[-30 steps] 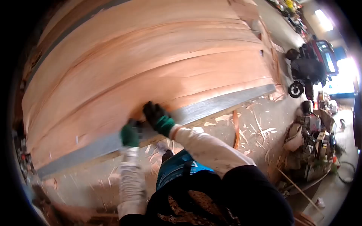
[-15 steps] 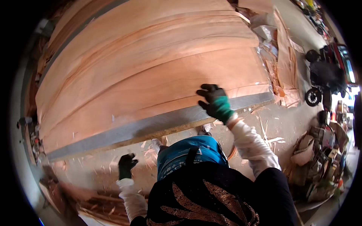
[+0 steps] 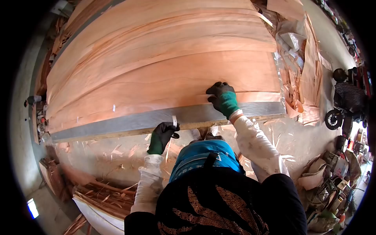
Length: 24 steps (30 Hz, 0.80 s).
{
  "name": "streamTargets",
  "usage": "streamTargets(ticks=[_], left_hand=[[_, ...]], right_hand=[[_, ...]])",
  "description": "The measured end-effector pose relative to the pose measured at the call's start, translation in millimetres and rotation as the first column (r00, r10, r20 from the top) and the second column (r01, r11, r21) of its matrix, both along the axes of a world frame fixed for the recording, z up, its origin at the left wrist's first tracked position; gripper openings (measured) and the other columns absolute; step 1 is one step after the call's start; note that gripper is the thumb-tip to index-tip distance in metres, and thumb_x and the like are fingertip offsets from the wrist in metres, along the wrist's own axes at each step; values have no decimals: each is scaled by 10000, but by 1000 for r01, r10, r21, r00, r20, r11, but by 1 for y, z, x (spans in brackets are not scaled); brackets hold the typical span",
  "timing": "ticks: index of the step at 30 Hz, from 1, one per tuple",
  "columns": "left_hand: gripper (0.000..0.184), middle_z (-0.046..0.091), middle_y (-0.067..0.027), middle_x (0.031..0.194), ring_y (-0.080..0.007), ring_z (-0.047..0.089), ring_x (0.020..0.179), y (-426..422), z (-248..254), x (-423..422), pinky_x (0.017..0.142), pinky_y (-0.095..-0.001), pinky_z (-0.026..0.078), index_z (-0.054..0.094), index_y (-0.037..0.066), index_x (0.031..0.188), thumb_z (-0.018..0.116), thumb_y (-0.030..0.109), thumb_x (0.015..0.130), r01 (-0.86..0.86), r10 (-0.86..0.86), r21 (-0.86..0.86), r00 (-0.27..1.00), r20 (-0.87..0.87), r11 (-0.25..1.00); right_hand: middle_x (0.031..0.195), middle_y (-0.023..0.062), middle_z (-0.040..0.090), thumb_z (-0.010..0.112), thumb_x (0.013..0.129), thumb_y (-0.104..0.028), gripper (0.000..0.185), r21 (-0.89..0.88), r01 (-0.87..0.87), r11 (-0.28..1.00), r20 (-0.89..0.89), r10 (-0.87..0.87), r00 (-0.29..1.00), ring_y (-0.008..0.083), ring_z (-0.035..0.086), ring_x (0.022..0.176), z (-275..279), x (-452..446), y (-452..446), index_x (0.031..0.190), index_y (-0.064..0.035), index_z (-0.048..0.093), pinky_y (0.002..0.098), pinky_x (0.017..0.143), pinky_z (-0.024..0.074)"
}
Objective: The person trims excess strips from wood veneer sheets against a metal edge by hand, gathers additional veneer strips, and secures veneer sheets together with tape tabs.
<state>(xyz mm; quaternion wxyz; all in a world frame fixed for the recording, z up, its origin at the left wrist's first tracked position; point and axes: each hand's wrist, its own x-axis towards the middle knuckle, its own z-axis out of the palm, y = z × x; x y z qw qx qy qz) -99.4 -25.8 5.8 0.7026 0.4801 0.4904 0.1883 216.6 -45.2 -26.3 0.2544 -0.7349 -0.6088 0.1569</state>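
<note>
A layer of thin orange-brown wood veneer sheets (image 3: 164,74) covers a wide table with a grey front edge (image 3: 145,122). My right hand (image 3: 225,102), in a dark glove with a green back, lies on the veneer close to that edge. Its fingers are bent and slightly apart, with the thumb off to the side. By its wrist side runs a narrow veneer strip (image 3: 258,96). My left hand (image 3: 161,138), gloved alike, is at the table edge. A small white strip (image 3: 174,120) like tape sticks up between its closed fingers.
Scrap veneer (image 3: 311,78) and plastic lie beyond the table's right end. A motorbike (image 3: 344,102) and piled goods (image 3: 333,172) stand farther right. At lower left is a white-sided holder of wood strips (image 3: 94,209). Another person's gloved hand (image 3: 34,100) shows at far left.
My left hand has come up and right to the table edge, where a white strip shows in its fingers. My right hand has settled onto the veneer, fingers more bent. The view has shifted.
</note>
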Motion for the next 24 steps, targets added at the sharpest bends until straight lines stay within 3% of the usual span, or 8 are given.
streamTargets(ticks=[4,14,16,17,20,21,23,24], left_hand=[[219,675,-131,913,-206,675,730,18,-4,49,559,-318,575,604,-28,1091,576,59,892,42,-42,-19,999,-1,999],[379,646,-143,1020,-187,649,632,40,-54,108,428,-324,507,520,51,1294,577,109,924,-8,8,2,998,56,1000],[350,653,-166,1035,-265,663,788,51,-50,106,625,-392,555,558,81,1258,555,173,921,181,-179,20,981,-71,983],[348,652,-158,1021,-268,653,814,50,-54,105,668,-391,551,560,92,1255,526,227,936,158,-158,7,987,-23,987],[392,649,-134,979,-277,623,894,52,-70,105,795,-389,540,565,125,1247,437,386,984,36,22,-398,990,140,917],[421,646,-121,969,-259,621,894,59,-163,106,790,-377,540,559,65,1247,412,373,1000,-163,456,-549,766,453,820],[394,653,-117,1025,-244,637,877,54,-153,108,756,-387,551,554,27,1233,425,323,1007,-154,441,-503,730,522,850],[378,660,-134,1011,-266,645,869,48,-131,107,748,-397,549,560,27,1217,471,306,977,-175,338,-357,816,469,918]], right_hand=[[980,69,686,797,641,-180,251,-99,32,995,3,-32,999,299,622,951,14,-4,5,887,-162,748,392,843,512],[975,61,692,761,675,-248,258,-16,-43,999,107,45,993,295,635,923,-1,-4,5,920,-168,741,418,810,511],[1016,131,677,602,806,-176,307,45,-2,999,247,-9,969,319,632,945,-7,-21,-1,1085,-65,669,450,787,482],[1158,144,639,526,887,-195,348,332,-118,936,296,15,955,319,613,1025,-2,-31,-3,1202,-86,625,443,836,475],[1205,132,596,558,818,-227,435,136,-291,947,613,150,776,297,565,1101,-51,-58,-11,1210,-42,586,424,805,472],[1178,128,601,574,803,-224,424,197,-301,933,521,161,838,295,561,1088,-35,-58,-15,1183,-39,601,417,792,470],[1151,127,614,581,823,-216,367,222,-288,932,533,131,836,276,570,1083,-36,-58,-16,1144,-44,621,395,754,495],[1149,124,618,581,822,-210,362,235,-310,921,552,136,822,278,571,1083,-34,-57,-15,1144,-49,623,392,756,497]])
